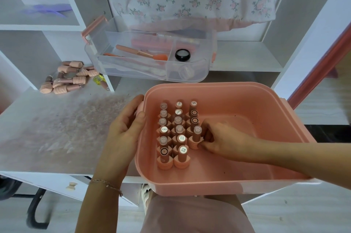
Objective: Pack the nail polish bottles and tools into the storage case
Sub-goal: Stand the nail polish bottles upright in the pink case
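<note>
Right hand (218, 138) pinches a bottle (196, 138) upright inside the pink case (247, 99), beside the standing rows. Left hand (125, 130) grips the case's left rim, fingers curled. More bottles (66, 79) lie far left.

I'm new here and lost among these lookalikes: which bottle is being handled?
Look in the pink storage case. Bottles stand in three rows at its left; the bottle ends the right row, nearest you. It alone is pinched by the right hand.
</note>
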Demonstrator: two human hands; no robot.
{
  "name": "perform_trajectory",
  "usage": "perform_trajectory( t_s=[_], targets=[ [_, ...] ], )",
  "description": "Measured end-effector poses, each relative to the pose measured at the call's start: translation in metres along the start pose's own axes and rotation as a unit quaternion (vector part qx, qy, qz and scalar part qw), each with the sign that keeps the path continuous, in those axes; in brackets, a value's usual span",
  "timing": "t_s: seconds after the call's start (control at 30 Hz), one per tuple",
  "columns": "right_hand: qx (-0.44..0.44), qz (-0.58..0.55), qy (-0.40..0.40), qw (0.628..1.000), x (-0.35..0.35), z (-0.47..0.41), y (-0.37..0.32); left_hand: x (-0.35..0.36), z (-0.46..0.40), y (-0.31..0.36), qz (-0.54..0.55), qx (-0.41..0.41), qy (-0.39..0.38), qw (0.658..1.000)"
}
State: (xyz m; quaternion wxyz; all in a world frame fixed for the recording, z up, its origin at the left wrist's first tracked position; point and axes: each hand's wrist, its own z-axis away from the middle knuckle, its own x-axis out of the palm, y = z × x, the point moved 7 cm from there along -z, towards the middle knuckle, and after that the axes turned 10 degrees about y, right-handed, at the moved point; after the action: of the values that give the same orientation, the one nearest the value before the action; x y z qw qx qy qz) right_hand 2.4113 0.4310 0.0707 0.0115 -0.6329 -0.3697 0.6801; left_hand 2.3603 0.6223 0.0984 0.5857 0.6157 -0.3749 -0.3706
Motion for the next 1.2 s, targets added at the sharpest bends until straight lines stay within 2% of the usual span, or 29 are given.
perform_trajectory(
  t_s=[0.57,0.67,0.77,0.83,0.9,1.03,1.2],
  targets=[
    [0.015,-0.008,-0.016,1.0,-0.002,0.002,0.0,-0.001,-0.001,-0.002,0.0,0.007,-0.001,1.0],
    [0.02,0.028,-0.056,0.998,-0.005,0.002,-0.002,-0.001,0.0,-0.001,-0.001,0.011,-0.008,1.0],
    [0.035,0.112,-0.071,0.991,-0.017,-0.001,0.002,-0.002,0.0,-0.003,-0.001,0.005,-0.003,1.0],
    [0.039,0.135,-0.041,0.989,-0.03,-0.003,0.0,-0.002,0.0,-0.003,-0.003,0.002,0.002,1.0],
    [0.026,0.129,0.024,0.991,-0.045,-0.004,-0.009,-0.001,0.0,-0.002,-0.011,0.006,0.003,1.0],
    [-0.007,0.016,0.161,0.987,-0.072,-0.01,-0.037,0.004,-0.001,0.007,-0.056,0.037,-0.003,0.998],
    [-0.044,-0.08,0.181,0.979,-0.071,-0.028,-0.083,-0.018,-0.014,0.037,-0.108,0.107,0.034,0.988]
  ],
)
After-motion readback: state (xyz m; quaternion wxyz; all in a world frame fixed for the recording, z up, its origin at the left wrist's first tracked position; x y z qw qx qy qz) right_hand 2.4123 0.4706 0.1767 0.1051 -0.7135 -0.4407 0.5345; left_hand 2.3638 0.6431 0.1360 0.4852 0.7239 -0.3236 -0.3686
